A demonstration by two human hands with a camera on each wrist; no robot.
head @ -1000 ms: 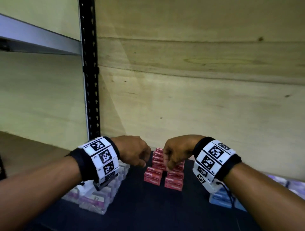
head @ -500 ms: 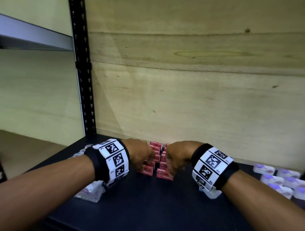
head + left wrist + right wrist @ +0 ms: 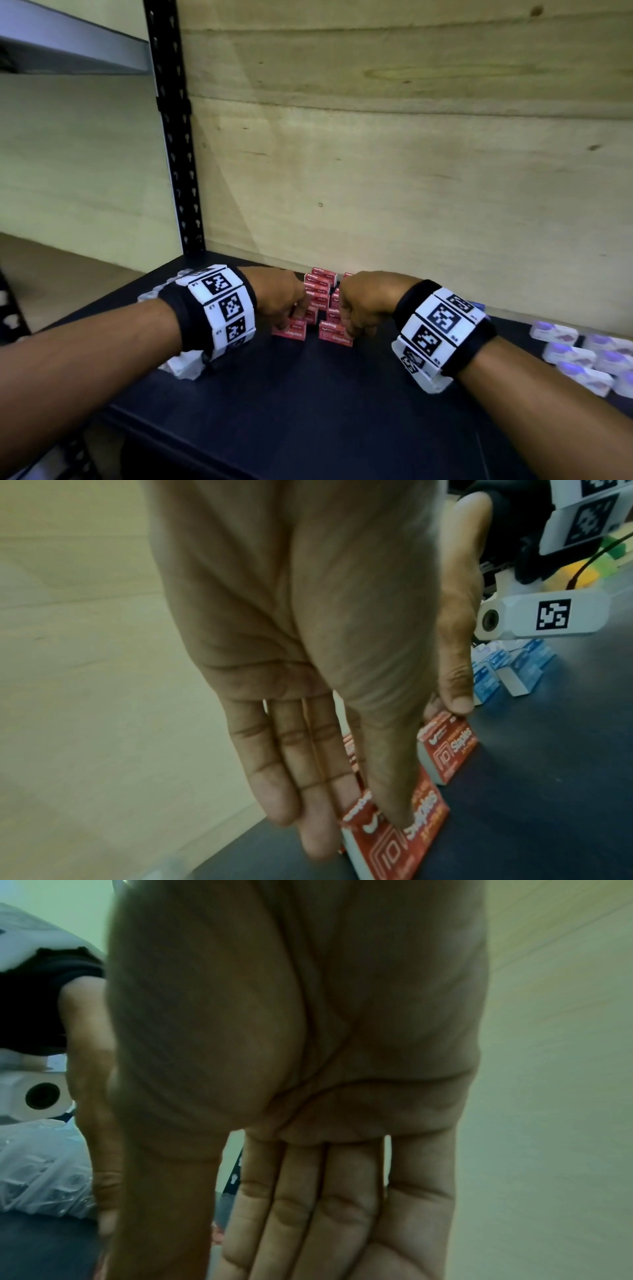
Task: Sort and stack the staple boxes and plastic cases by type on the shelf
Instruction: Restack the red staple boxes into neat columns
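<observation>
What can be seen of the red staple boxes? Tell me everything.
The red staple boxes are small flat cartons, apparently card, with white "Staples" lettering and pale ends. They sit in two neighbouring stepped stacks on the dark shelf, near its wooden back panel. The left hand and right hand flank them, straight fingers on the front boxes; in the left wrist view the left thumb rests on one lid.

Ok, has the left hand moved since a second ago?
Yes. Judged against the red staple box stack, the left hand has dropped from beside the stack's top to its lowest front box, which it now touches.
</observation>
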